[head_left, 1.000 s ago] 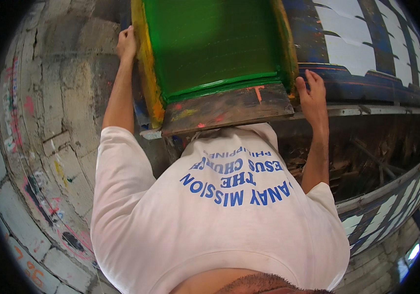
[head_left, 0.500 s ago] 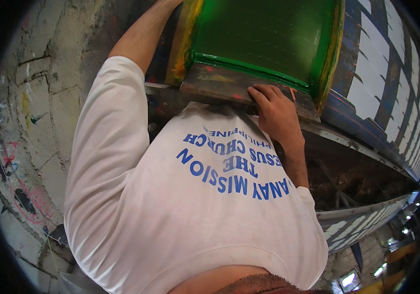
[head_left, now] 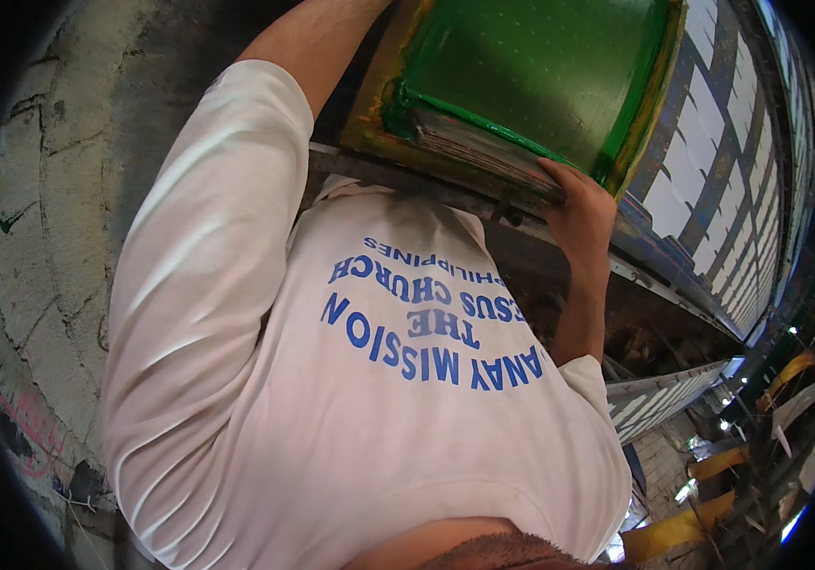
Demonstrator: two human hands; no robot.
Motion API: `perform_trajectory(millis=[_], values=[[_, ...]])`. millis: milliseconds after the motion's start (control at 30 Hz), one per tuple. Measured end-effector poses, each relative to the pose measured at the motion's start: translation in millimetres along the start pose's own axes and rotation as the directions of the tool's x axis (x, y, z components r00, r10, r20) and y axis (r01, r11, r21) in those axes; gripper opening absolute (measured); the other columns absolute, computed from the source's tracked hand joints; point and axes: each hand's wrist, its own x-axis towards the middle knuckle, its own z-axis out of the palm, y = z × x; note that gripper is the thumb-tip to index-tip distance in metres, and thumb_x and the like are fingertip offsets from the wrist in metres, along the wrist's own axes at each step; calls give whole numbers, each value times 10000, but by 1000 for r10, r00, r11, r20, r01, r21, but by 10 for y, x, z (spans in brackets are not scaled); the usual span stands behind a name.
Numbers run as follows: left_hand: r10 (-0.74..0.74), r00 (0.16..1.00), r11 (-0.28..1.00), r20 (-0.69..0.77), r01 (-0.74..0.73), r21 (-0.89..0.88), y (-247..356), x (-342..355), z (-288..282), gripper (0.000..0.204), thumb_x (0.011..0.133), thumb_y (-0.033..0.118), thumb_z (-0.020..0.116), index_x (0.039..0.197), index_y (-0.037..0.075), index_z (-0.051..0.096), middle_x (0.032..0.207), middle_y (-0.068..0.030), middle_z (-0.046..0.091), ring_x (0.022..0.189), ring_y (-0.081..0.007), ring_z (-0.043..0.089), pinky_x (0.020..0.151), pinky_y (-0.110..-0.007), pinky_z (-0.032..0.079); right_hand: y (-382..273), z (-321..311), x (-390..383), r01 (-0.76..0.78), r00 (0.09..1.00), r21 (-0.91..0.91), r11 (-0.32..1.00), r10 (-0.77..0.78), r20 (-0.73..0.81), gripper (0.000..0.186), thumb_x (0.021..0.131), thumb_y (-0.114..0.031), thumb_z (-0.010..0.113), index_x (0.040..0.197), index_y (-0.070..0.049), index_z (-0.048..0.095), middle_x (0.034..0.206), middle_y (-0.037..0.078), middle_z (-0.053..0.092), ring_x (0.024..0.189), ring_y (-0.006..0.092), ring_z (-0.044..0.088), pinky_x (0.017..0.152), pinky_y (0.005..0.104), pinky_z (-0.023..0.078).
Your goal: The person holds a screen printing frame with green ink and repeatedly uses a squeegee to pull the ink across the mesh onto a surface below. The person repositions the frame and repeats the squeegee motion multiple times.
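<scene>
A screen-printing frame (head_left: 483, 150) lies across the top, its mesh (head_left: 540, 76) coated in glossy green ink and its borders smeared yellow and green. The near side of the frame shows a worn, layered edge and looks tilted. At the near right corner my right hand (head_left: 583, 214) is closed on this edge, fingertips on top and the thumb hidden. My left forearm (head_left: 341, 28) runs up past the frame's left side and out of the top, so the left hand is out of sight.
A long table (head_left: 659, 242) curves away to the right, with rows of white rectangular sheets (head_left: 692, 152) on its dark top. Under its rail opens a dark space (head_left: 640, 328). Cracked, paint-marked concrete (head_left: 65, 237) fills the left. Yellow strips (head_left: 678, 532) show at lower right.
The frame's near edge has tipped, now showing its layered side instead of a flat bar. My right hand has moved from resting on the bar to the frame's right corner. The whole view has shifted.
</scene>
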Motion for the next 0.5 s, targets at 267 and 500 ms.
perform_trajectory(millis=[267, 500], values=[[106, 990, 994, -93, -107, -3, -51, 32, 64, 448, 1010, 458, 579, 1179, 45, 612, 1064, -278, 733, 1028, -487, 720, 916, -599, 569, 15, 222, 143, 4, 998, -61, 998, -8, -61, 640, 660, 71, 713, 1249, -172, 764, 1189, 87, 772, 1049, 324, 740, 843, 424, 606], [80, 993, 995, -83, -85, -50, -54, 36, 45, 384, 1041, 424, 543, 1101, 50, 608, 1097, -259, 713, 1020, -478, 711, 906, -584, 571, -130, 522, 1, -21, 990, -177, 984, -4, -142, 652, 633, 46, 805, 1263, -115, 752, 1263, 72, 745, 1162, 282, 717, 979, 393, 578]])
